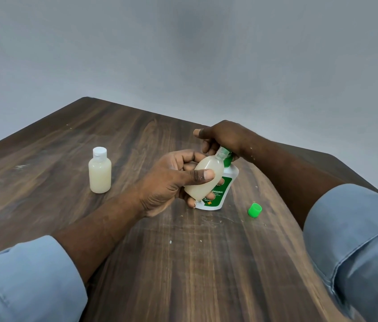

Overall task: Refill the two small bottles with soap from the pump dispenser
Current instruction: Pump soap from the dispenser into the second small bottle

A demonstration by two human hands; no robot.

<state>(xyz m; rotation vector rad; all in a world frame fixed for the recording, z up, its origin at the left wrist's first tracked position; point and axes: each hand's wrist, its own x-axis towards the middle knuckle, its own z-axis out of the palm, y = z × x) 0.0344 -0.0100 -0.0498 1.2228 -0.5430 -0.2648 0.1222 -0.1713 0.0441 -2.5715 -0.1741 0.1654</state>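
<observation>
1. Tilting an uncapped small bottle (203,180) in its wrapped fingers, the left hand (171,182) holds the neck under the pump dispenser (226,182) spout at table (137,252) centre.
2. The right hand (224,138) presses the pump, fingers curled; a misaligned neck could spill soap.
3. The loose green cap (254,210) at four o'clock could roll; the capped bottle (99,173) stands at nine o'clock.

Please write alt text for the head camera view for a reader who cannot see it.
The left hand tilts an uncapped small bottle against the green nozzle of the pump dispenser, which the right hand presses. A capped, filled bottle and a loose green cap sit on the wooden table.
</observation>
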